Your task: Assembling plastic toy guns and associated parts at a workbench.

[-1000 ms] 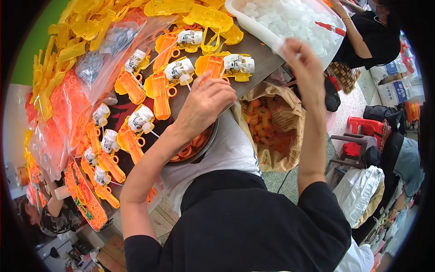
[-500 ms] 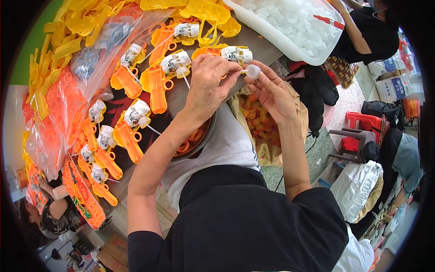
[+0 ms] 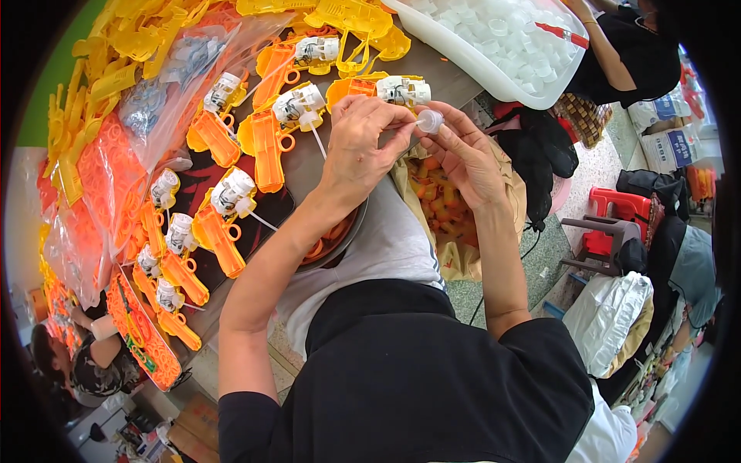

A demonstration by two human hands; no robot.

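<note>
Currently, the right hand point(image 3: 472, 160) grips one round, translucent white cap point(image 3: 431, 121); the left hand point(image 3: 361, 145) pinches its thin stem point(image 3: 419, 122). Beyond and left of this grip lie nine orange-and-yellow toy-gun bodies point(image 3: 267, 150).

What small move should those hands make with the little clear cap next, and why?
Probably a gentle push of the clear cap by the right hand toward the left hand: the right holds the cap, and a short white stem bridges it and the left's pinch. Whether the stem is fully seated, I can't tell.
</note>
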